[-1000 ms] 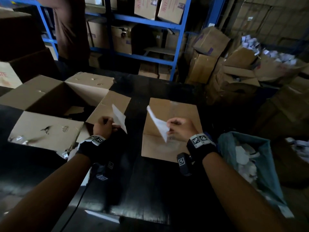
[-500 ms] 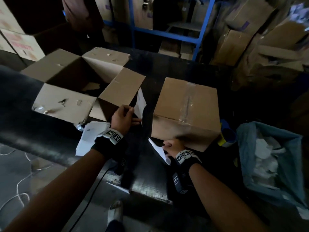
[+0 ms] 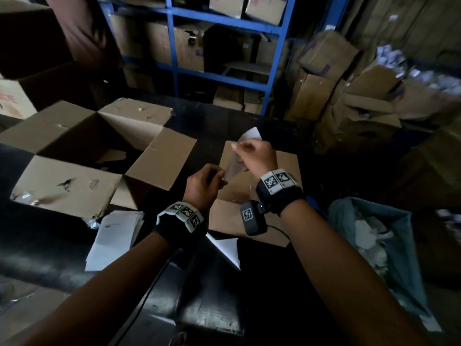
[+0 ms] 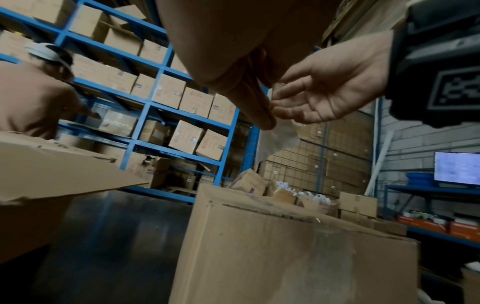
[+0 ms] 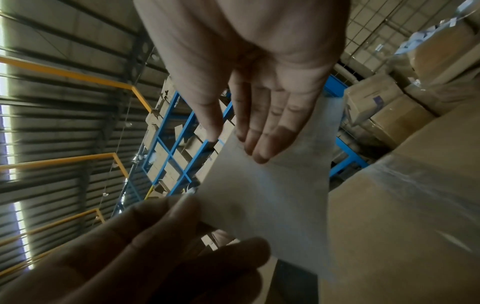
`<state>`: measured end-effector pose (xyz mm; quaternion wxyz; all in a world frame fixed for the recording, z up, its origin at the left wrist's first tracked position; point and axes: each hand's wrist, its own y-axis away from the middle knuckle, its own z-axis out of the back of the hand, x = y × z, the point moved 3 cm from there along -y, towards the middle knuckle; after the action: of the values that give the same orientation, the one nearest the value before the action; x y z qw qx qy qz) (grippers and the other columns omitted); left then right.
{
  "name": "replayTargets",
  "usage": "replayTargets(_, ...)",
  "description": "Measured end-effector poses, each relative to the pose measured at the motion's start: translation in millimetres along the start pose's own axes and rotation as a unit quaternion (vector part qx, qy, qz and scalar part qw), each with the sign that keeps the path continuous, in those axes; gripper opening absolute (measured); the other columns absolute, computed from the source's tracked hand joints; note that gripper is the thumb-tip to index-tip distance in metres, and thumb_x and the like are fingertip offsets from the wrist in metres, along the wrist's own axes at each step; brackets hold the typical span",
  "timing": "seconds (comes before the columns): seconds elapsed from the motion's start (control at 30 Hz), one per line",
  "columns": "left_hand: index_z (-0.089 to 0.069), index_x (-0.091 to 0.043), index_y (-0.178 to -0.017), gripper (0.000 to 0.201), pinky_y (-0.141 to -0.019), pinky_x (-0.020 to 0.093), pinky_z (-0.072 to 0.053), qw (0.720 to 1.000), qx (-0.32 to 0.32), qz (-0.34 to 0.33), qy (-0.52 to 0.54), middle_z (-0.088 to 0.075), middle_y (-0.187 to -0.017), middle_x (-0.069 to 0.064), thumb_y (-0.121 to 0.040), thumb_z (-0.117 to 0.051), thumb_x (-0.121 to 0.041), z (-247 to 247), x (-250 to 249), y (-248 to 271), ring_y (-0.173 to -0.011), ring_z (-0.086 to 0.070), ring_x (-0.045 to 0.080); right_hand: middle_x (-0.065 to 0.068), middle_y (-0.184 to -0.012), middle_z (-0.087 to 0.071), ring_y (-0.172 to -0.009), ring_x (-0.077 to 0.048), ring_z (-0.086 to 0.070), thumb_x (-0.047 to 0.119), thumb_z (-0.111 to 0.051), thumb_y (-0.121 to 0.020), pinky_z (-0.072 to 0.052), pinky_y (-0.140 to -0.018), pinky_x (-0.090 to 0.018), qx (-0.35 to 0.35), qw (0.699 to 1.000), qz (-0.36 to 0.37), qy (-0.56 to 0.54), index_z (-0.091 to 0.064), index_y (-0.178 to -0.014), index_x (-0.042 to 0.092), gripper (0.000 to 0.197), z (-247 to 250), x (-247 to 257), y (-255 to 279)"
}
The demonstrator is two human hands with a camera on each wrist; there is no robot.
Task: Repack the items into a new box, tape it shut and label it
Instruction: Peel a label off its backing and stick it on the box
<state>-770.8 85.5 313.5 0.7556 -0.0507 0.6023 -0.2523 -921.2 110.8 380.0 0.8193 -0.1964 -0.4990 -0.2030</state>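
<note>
Above the closed, taped cardboard box [image 3: 252, 196], both hands hold one white label sheet [image 3: 234, 168]. My left hand [image 3: 219, 177] pinches its lower corner. My right hand [image 3: 239, 153] pinches its upper part, and the sheet's top edge sticks up behind the knuckles. In the right wrist view the label [image 5: 272, 195] stretches from my right hand [image 5: 233, 144] down to the left hand's fingers [image 5: 182, 222]. In the left wrist view my left hand [image 4: 265, 121] meets the right-hand fingers [image 4: 291, 109] over the closed box [image 4: 285, 246].
An open, torn cardboard box [image 3: 74, 151] stands at the left. In front of it lies a stack of white sheets [image 3: 114, 236]. A loose white strip [image 3: 225, 248] lies by the closed box's near edge. A blue bag [image 3: 401, 248] of paper scraps hangs at the right. Blue shelving [image 3: 274, 61] stands behind.
My right hand has left a white strip on the table by the box and risen to the label. My left hand has carried the label over the closed box.
</note>
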Motion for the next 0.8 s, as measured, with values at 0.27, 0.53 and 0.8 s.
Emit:
replayTargets(0.27, -0.063, -0.013, -0.096, 0.013, -0.065, 0.013, -0.05, 0.995, 0.035, -0.092, -0.035, -0.068, -0.086, 0.004, -0.089, -0.059, -0.024, -12.4, 8.0, -38.3, -0.068, -0.063, 0.004, -0.001, -0.07, -0.071, -0.069, -0.015, -0.071, 0.013, -0.061, -0.08, -0.061, -0.065, -0.034, -0.075, 0.997, -0.012, 0.012, -0.068, -0.072, 0.026, 0.017, 2.4, 7.2, -33.1)
replayTargets(0.53, -0.058, -0.027, -0.103, 0.04, -0.079, 0.034, -0.051, 0.998, 0.05, -0.04, -0.021, -0.062, -0.097, -0.005, -0.087, -0.036, -0.056, 5.0, 42.1, -81.1, -0.089, -0.061, 0.013, 0.002, -0.075, -0.067, -0.068, -0.011, -0.064, 0.009, -0.061, -0.086, -0.053, -0.055, -0.016, -0.05, 0.998, -0.027, -0.008, -0.07, -0.081, 0.018, 0.013, 2.6, -5.2, -55.0)
replayTargets(0.8, -0.065, -0.015, -0.08, 0.025, -0.079, 0.031, -0.051, 0.988, 0.09, 0.117, 0.05, -0.063, -0.08, 0.001, -0.092, -0.054, -0.034, 5.6, 67.6, -126.8, -0.078, -0.059, 0.017, -0.003, -0.074, -0.065, -0.057, -0.003, -0.057, 0.009, -0.062, -0.09, -0.048, -0.054, -0.017, 0.018, 0.998, -0.042, -0.045, -0.068, -0.089, 0.017, 0.01, -3.0, -32.5, -60.9)
